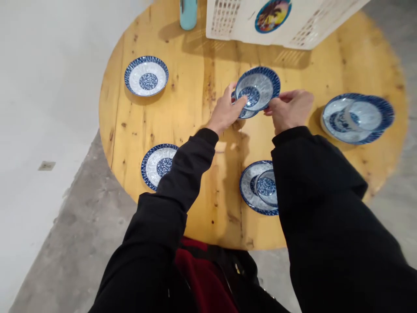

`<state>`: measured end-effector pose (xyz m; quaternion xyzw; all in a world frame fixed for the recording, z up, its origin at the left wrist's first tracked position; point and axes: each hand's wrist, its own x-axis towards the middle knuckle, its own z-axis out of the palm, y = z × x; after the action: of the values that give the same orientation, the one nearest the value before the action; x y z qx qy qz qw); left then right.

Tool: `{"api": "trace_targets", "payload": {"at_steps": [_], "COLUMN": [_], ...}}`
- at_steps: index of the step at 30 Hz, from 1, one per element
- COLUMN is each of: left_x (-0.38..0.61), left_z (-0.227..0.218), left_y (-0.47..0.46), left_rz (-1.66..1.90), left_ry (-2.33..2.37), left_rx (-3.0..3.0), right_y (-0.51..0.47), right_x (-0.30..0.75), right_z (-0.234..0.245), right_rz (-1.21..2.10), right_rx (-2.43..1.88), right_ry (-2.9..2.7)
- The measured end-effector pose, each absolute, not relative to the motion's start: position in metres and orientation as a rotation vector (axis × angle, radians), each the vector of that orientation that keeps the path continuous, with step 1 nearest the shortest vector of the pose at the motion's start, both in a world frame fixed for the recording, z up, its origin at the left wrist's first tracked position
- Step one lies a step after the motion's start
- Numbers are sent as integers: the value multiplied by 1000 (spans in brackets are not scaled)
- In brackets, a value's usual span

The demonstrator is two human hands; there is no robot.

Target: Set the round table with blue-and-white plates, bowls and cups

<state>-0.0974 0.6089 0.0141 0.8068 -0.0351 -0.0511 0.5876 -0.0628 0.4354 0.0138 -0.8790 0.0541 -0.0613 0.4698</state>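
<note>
Above the middle of the round table, a blue-and-white bowl [263,87] is held tilted between my two hands. My left hand [227,109] is closed on its left side, thumb over the rim. A second bowl [248,114] shows just below and behind it, near my left fingers; most of it is hidden. The fingers of my right hand [289,109] pinch the upper bowl's lower right rim. Nearest my right sleeve lies a patterned plate [249,191] with a small bowl [267,186] on it, partly covered by the sleeve.
On the wooden table [205,174] are a far-left plate [134,80], a near-left plate [151,169] partly behind my sleeve, and a right plate [332,124] bearing a bowl [369,115]. A white plastic crate [243,26] and teal bottle [188,16] stand at the back.
</note>
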Motion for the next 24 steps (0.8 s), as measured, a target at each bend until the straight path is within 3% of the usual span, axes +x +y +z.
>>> {"api": "trace_targets", "payload": {"at_steps": [6, 9, 17, 24], "left_x": [-160, -204, -305, -321], "left_z": [79, 94, 67, 31], "left_y": [680, 733, 824, 847], "left_rz": [-201, -265, -546, -634], "left_ry": [-98, -71, -19, 4], "left_rx": [1808, 1842, 1737, 1733], "right_y": [476, 512, 587, 617], "right_x": [-127, -179, -312, -357], "right_z": [53, 54, 13, -19], "right_rz": [-302, -215, 203, 243], "right_rx": [-2021, -1962, -1890, -1876], "right_ry": [103, 92, 266, 428]}}
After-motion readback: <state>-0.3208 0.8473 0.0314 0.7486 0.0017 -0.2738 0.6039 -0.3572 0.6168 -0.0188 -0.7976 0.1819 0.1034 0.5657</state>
